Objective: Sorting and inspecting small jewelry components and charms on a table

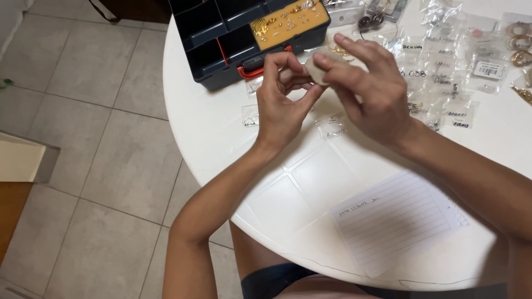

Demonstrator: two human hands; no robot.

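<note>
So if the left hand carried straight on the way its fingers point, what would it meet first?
Probably the dark compartment organiser case with its orange latch, just beyond the left hand; depth is unclear.

Small clear plastic bag, pale and cloudy, being pinched at both ends between left hand and right hand. Hanging above the white table, just near of the dark organizer box, left of the spread of other little bags. Contents too blurred to tell. Bag lying roughly level, slightly crumpled.
</note>
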